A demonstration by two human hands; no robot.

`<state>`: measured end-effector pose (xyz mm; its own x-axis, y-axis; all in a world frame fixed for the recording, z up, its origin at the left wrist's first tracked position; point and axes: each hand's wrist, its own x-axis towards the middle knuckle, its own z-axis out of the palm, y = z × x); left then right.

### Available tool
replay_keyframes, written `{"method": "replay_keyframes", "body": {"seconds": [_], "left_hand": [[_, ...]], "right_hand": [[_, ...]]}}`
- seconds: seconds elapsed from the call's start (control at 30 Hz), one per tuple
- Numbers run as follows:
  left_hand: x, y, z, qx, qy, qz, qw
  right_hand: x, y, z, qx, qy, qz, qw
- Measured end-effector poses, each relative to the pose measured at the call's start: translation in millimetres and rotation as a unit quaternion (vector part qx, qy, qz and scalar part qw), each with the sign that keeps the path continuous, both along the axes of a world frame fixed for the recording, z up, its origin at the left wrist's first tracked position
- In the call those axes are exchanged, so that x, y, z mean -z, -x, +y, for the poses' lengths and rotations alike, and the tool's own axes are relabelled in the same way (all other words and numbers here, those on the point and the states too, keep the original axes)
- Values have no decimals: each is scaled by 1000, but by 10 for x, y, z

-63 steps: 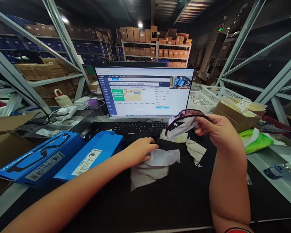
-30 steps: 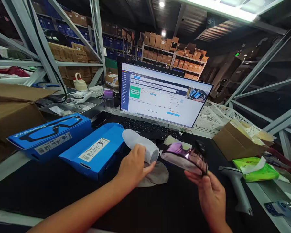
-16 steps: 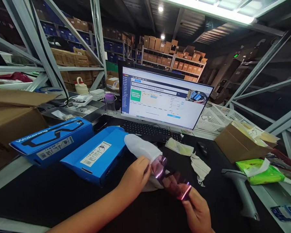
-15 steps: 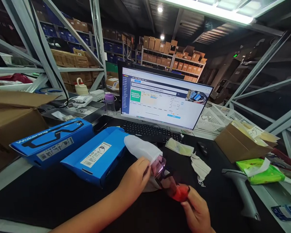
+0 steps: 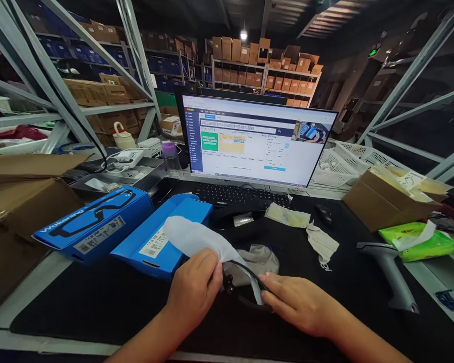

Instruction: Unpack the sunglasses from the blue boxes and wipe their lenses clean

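Observation:
My left hand [image 5: 194,287] pinches the mouth of a white soft pouch [image 5: 194,238] just above the black desk mat [image 5: 98,297]. My right hand [image 5: 298,302] is closed on the dark frame of a pair of glasses [image 5: 245,280], most of which sits inside the pouch; only the frame's end and arm show. A grey cloth [image 5: 259,258] lies on the mat right behind the hands. Two blue glasses boxes [image 5: 94,222] [image 5: 162,237] lie to the left, the nearer one just under the pouch.
A monitor [image 5: 257,141] and keyboard [image 5: 242,195] stand behind the hands, with a mouse [image 5: 325,214]. A grey barcode scanner [image 5: 393,275], a green wipes pack [image 5: 419,239] and a cardboard box [image 5: 382,201] are at right. Another cardboard box [image 5: 18,222] is at left.
The pink-lensed glasses went from free in my right hand into the white pouch held by my left hand. Both hands moved nearer to me and lower.

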<state>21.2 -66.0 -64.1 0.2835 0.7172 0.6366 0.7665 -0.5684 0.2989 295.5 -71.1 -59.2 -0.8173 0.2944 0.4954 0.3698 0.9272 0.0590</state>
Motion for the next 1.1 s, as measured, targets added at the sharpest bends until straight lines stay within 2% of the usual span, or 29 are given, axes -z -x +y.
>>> {"method": "replay_keyframes", "body": {"seconds": [0.07,0.13,0.2,0.23,0.3,0.37,0.5,0.57,0.63,0.73,0.83,0.93,1.03,1.1], "left_hand": [[-57,60,13,3,19,5,1000],[-117,107,13,18,36,5,999],[-163,131,-1,35,54,-7,998],[-174,135,-14,41,62,-16,997],[-165,132,-43,40,69,-38,996],[-109,125,-70,17,55,-59,997],[90,119,-93,-83,-26,-103,991],[190,107,-81,-141,-25,-99,985],[258,78,-50,-196,12,-54,979],[287,15,24,-252,42,31,966],[281,-47,89,-241,17,49,969],[314,-112,83,-166,-10,39,985],[371,-146,3,-27,-56,2,998],[376,-128,-59,6,-93,-36,995]], "right_hand": [[-48,68,29,-23,-4,-12,1000],[-47,120,62,-23,27,17,999],[-4,175,91,-1,93,108,990],[27,209,103,18,135,167,977],[92,292,118,58,223,271,935],[146,385,129,86,315,324,888],[237,541,152,58,501,389,771],[295,587,159,46,554,417,719],[359,609,157,45,571,424,702],[433,613,140,48,557,406,723],[454,617,126,64,510,379,769],[443,642,132,86,455,368,806],[422,656,154,116,401,359,835],[399,642,164,110,342,335,871]]}}
